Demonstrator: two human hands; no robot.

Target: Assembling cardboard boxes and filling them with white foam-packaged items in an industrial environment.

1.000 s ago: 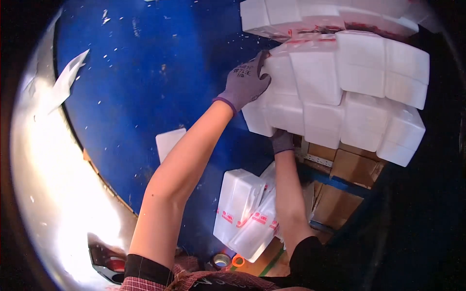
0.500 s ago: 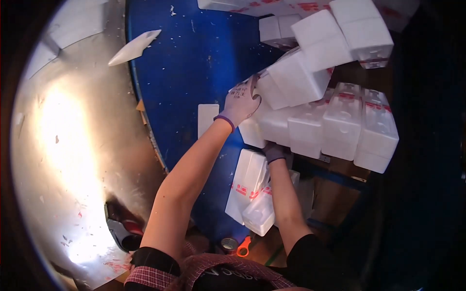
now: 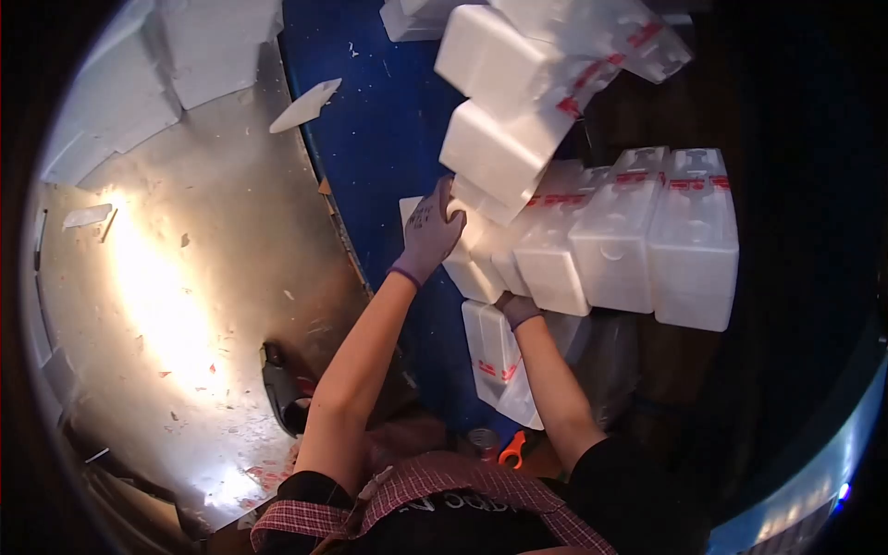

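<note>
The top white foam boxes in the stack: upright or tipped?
Tipped. The top white foam boxes lean sharply, out of line with the lower row. The left hand presses the stack's side; the right hand supports underneath.

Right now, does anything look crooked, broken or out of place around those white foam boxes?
Yes. The upper foam boxes sit tilted against the straight row of boxes, with the left hand pressed on their lower corner. A broken foam shard and small white crumbs lie on the metal floor.

Blue surface (image 3: 388,120), shiny metal floor (image 3: 185,277), orange-handled tool (image 3: 511,450).
</note>
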